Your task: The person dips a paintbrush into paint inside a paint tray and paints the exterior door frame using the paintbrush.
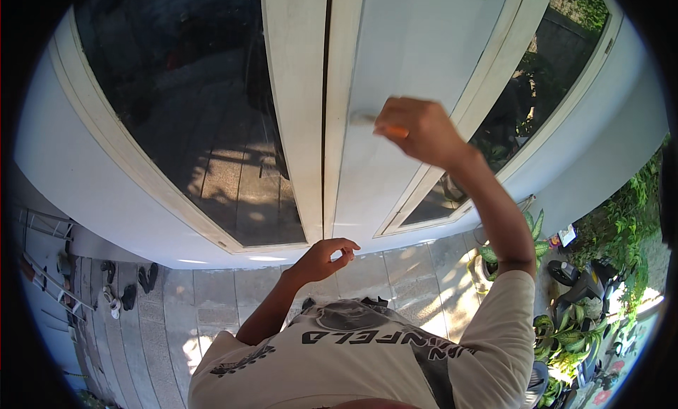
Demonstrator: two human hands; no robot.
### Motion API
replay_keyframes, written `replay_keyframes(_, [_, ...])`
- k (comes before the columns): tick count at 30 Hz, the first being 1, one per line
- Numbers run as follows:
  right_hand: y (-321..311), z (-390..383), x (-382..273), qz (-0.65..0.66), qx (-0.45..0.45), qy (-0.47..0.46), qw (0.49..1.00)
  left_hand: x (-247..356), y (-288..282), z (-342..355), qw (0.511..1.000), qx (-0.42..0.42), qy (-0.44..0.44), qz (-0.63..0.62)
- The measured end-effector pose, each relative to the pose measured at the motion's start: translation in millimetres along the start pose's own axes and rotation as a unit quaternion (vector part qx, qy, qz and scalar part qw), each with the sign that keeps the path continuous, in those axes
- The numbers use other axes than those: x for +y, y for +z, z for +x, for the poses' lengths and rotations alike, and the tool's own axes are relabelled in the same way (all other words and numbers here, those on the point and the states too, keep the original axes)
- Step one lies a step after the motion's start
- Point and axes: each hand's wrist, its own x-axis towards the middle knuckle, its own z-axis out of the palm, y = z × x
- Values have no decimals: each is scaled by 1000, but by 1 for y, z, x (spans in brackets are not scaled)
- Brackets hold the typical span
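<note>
My right hand (421, 132) is raised in front of the pale wall panel (417, 49) between two windows. It is closed around a paintbrush with an orange handle (397, 131). The pale brush end (362, 117) points left, at the panel beside the cream frame edge; it is blurred, and I cannot tell if it touches. Lower down, near the foot of the wall, my left hand (325, 261) hangs in front of my chest. Its fingers curl loosely, with a gap between thumb and forefinger, and nothing shows in them.
A dark glass pane (183, 91) in a cream frame (295, 91) stands left; a second framed window (526, 91) is at right. Shoes (128, 296) lie on the paving (176, 324) at left, beside a metal rack (49, 268). Potted plants (568, 338) line the right side.
</note>
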Motion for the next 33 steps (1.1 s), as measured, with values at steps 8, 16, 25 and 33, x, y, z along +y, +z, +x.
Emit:
replay_keyframes(8, [-125,76,-7,-178,239,-141,944,-2,0,3,1000,-13,-7,-4])
replay_keyframes(16, [21,-21,-22,-217,93,-136,962,-2,1,2,1000,4,5,2])
replay_keyframes(25, [95,-72,-19,-7,-12,15,1000,1,2,3,1000,-14,-2,-2])
replay_keyframes(33, [-52,41,-4,-178,291,-138,930,4,4,3,1000,-8,-13,-1])
